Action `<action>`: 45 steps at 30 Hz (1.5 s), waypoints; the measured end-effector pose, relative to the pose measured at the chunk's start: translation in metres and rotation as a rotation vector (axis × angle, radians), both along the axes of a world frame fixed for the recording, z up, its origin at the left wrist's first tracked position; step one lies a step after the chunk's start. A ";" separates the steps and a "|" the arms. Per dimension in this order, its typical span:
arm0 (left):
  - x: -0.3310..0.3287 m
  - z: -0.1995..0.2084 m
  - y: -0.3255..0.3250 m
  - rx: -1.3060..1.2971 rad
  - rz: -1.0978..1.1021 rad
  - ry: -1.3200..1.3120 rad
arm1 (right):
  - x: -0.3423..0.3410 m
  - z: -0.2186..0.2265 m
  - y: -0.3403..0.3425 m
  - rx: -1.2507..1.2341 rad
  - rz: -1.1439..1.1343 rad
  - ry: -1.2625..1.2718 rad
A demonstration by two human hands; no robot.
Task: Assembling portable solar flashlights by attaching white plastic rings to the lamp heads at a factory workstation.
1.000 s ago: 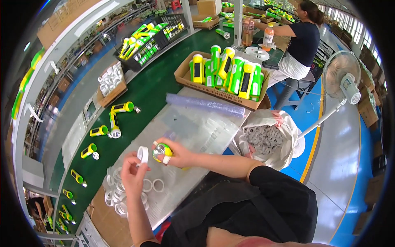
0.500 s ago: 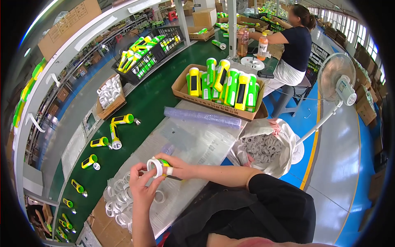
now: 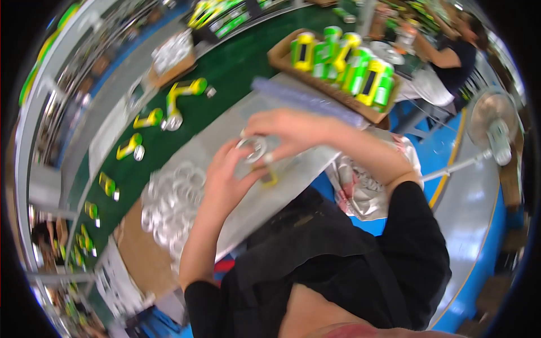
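A yellow-and-green flashlight (image 3: 270,179) stands roughly upright between my hands, its head toward me and blurred by motion. At its head is a white ring (image 3: 260,144). The fingers and thumb of my right hand (image 3: 290,132) curve over the ring from the far right side. From the left, my left hand (image 3: 222,177) closes around the flashlight's head, its fingertip at the ring. Whether the ring is fully seated cannot be made out. A heap of loose white rings (image 3: 172,200) lies on the table just left of my left hand.
Several flashlights (image 3: 132,145) lie on the green belt (image 3: 225,70) at the left. A cardboard box of flashlights (image 3: 338,87) and a purple film roll (image 3: 307,100) sit beyond my hands. At right are a sack (image 3: 363,197), a fan (image 3: 493,121) and a seated person (image 3: 451,59).
The view has swung, shifting the scene. My right hand has moved from the flashlight's side to over the ring at its head, and the flashlight has turned more upright.
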State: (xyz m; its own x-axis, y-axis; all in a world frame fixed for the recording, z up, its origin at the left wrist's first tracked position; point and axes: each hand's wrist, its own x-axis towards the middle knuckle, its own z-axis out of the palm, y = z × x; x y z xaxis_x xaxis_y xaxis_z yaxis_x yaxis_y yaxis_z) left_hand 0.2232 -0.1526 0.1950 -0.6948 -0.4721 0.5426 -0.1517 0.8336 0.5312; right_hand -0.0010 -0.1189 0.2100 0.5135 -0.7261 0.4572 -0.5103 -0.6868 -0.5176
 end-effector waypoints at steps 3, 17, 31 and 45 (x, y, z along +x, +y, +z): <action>-0.010 -0.013 0.004 0.135 0.000 0.040 | -0.004 0.037 -0.004 0.069 0.085 0.321; -0.018 -0.021 0.001 0.175 0.094 0.071 | 0.024 0.030 0.000 0.201 -0.524 0.436; -0.031 -0.028 0.012 0.025 0.158 0.127 | 0.014 0.030 0.003 0.153 -0.397 0.477; -0.028 -0.027 0.004 0.092 0.193 0.079 | 0.022 0.042 -0.002 0.285 -0.520 0.513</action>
